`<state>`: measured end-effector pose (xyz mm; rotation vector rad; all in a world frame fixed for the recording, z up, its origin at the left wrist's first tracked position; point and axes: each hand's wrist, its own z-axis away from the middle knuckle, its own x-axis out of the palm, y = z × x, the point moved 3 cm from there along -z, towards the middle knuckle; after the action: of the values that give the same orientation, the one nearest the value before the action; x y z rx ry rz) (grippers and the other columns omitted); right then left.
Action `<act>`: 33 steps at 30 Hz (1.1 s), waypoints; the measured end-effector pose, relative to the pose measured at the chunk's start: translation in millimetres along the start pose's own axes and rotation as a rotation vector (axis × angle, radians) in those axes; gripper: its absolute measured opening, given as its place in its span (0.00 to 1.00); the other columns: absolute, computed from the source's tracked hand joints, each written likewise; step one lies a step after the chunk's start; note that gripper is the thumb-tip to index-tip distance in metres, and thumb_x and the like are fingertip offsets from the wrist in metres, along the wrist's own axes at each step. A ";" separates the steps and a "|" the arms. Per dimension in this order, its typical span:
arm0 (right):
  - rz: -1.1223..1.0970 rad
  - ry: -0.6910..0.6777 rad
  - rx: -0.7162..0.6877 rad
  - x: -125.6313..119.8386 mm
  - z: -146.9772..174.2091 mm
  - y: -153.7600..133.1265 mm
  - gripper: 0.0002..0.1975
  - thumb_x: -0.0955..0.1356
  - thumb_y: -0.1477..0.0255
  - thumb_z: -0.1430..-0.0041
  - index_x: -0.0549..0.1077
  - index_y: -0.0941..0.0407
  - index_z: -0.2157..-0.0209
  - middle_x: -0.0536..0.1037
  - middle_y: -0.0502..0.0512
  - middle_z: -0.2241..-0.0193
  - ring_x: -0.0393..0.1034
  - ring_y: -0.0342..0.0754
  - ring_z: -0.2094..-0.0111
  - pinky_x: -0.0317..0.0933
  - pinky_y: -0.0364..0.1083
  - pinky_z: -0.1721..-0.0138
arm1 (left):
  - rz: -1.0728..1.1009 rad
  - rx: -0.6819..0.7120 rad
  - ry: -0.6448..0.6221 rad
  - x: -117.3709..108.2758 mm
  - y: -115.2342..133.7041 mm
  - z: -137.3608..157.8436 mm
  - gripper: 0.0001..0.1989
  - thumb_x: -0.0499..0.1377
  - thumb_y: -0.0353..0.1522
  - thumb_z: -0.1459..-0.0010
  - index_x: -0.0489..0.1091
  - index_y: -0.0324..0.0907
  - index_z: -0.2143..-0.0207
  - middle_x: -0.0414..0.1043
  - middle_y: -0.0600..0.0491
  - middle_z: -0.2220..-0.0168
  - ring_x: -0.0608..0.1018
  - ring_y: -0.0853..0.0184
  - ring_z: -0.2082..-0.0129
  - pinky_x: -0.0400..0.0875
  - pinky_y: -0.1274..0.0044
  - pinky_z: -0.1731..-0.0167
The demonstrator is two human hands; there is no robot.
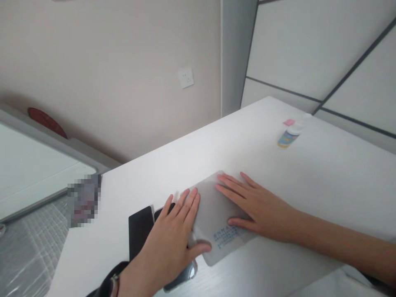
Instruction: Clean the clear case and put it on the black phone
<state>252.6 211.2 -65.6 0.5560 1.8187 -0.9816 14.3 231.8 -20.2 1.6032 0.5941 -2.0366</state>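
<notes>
A grey, flat plastic bag or sheet (208, 212) with blue printed characters lies on the white table (235, 140). Across its left edge rests my left hand (175, 231), fingers stretched out and thumb spread. My right hand (247, 202) lies flat over the sheet's right side, its fingers apart. Partly covered by my left hand and wrist are two dark phone-like slabs: one on the left (140, 227), the other, with a clear rim, beneath the hand (182, 278). Whether anything is inside the grey sheet cannot be made out.
A small white bottle (287, 138) with a colourful label lies toward the table's far right, beside a pink piece (288, 122). A wall socket (186, 77) is behind the table. White panels (287, 45) stand at the right, and a plastic-wrapped surface (27, 247) sits lower left.
</notes>
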 end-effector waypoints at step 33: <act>-1.579 0.188 0.558 -16.0 -5.2 -30.2 0.20 0.69 0.53 0.37 0.65 0.47 0.48 0.67 0.42 0.70 0.57 0.37 0.85 0.58 0.41 0.84 | 0.059 -0.328 0.365 74.2 -45.8 141.9 0.39 0.50 0.46 0.30 0.39 0.49 0.24 0.46 0.41 0.24 0.63 0.42 0.29 0.71 0.50 0.39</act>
<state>234.9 198.9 -38.6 -0.7206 1.9747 -2.5468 -137.4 175.1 -59.2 1.7694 0.9435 -1.5145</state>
